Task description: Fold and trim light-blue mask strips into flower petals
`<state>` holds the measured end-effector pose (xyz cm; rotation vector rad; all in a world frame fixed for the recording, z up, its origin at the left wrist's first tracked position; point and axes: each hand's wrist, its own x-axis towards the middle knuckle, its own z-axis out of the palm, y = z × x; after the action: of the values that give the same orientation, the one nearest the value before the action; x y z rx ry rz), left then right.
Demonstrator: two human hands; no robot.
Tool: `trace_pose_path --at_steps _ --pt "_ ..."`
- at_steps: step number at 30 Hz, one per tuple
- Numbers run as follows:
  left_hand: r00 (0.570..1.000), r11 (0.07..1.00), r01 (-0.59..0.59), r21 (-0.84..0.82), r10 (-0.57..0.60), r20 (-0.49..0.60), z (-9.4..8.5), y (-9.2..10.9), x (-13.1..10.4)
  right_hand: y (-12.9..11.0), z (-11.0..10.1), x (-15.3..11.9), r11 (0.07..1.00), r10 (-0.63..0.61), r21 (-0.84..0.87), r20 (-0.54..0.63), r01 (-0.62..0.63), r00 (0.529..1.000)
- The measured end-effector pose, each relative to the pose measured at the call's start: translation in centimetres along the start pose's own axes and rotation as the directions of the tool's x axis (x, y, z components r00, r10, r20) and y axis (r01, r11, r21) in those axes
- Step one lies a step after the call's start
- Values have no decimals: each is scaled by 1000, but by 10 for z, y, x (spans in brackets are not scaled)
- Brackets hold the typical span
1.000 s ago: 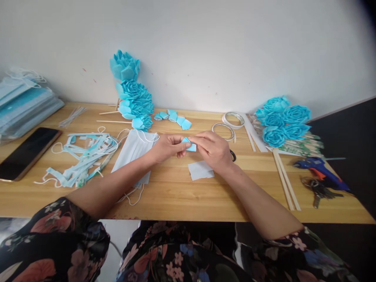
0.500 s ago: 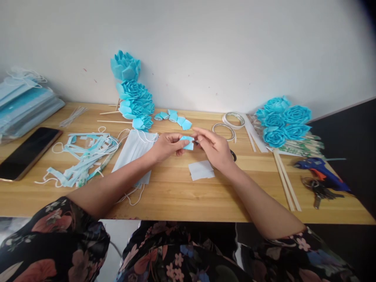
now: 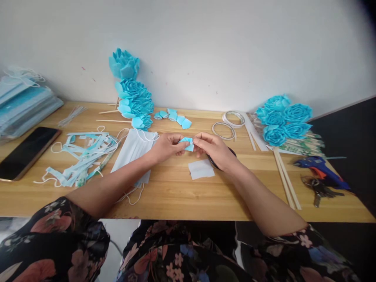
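Note:
Between the thumb and fingers of my left hand (image 3: 169,147) is a small blue piece of mask fabric (image 3: 188,147). The fingertips of my right hand (image 3: 212,149) pinch its right edge and upper corner, where it looks bent. Black loops that look like scissors handles (image 3: 216,163) show below and behind my right hand; its palm hides the rest, and I cannot tell whether it also holds them. Just below lie pale fabric rectangles (image 3: 201,169). A light blue face mask (image 3: 133,150) lies beside my left forearm.
Behind my hands are several folded blue petals (image 3: 172,115) and tape rolls (image 3: 223,131). Blue fabric flowers stand at left (image 3: 135,98) and right (image 3: 276,117). Mask scraps (image 3: 84,156), a phone (image 3: 28,152), wooden sticks (image 3: 286,178), a glue gun (image 3: 323,170) and keys (image 3: 319,192) lie around.
My right hand has moved slightly left and its fingers have closed onto the blue piece, whose upper right corner now looks bent. More of the black loops shows below the hand.

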<state>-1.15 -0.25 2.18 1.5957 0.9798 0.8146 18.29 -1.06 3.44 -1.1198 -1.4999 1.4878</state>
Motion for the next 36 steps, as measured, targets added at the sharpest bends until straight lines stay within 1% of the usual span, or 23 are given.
trace_pose_path --at_steps 4,9,14,17,20,23,25,28,32,36 --pt "1000 1000 -10 1 10 4 0 1 0 -4 1 -1 999 -11 -32 -16 10 1000" --pt "999 999 -40 4 40 -1 0 0 0 1 0 1 1000 -11 -21 -35 11 999" --pt "998 999 -48 6 48 -44 0 0 0 4 -1 3 1000 -5 30 -66 7 998" --pt "996 998 -58 8 59 -67 1 0 -1 4 -1 3 1000 2 29 -119 2 993" --pt "993 997 -72 40 75 -88 1 0 -1 3 0 2 999 -31 -10 -137 30 990" --pt "990 990 -88 109 100 -103 1 0 -1 1 1 0 996 -58 -79 -97 51 994" --pt "988 984 -98 147 114 -105 1 -1 -2 -1 2 -1 991 -54 -126 -84 43 995" --pt "988 981 -98 170 117 -104 2 -2 -2 -4 4 -2 987 -41 -157 -94 26 995" --pt "989 982 -94 162 112 -101 2 -2 -2 -2 4 -1 992 -24 -123 -105 11 994" --pt "987 980 -104 169 123 -108 1 -3 -1 2 2 1 1000 19 5 -84 -19 996"
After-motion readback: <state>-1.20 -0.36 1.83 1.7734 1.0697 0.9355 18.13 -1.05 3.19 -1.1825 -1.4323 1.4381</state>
